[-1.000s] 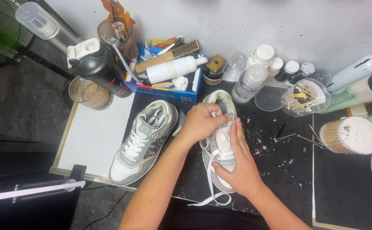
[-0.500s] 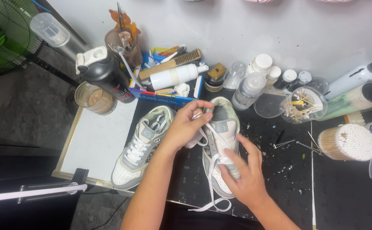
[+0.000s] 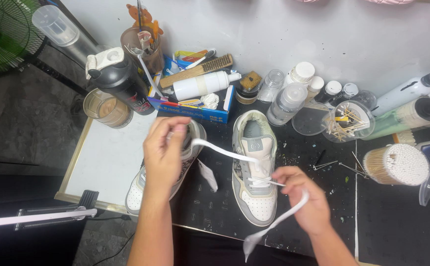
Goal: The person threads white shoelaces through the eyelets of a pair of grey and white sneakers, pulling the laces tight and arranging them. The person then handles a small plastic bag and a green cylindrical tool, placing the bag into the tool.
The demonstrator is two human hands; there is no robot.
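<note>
over the black worktop [image 3: 313, 162], your left hand [image 3: 163, 148] and right hand [image 3: 306, 197], apart, each pinch the white lace [image 3: 224, 152] of the grey sneaker [image 3: 254, 197].

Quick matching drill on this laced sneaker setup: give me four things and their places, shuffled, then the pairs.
Things:
1. left hand
2. right hand
3. wooden brush
4. cotton swab tub

Places:
A. right of the mat, near the table's right edge
B. lying on the blue box at the back
C. pulling the white lace up over the second sneaker
D. beside the grey sneaker toe, gripping the other lace end

Pairs: 1-C, 2-D, 3-B, 4-A
</note>
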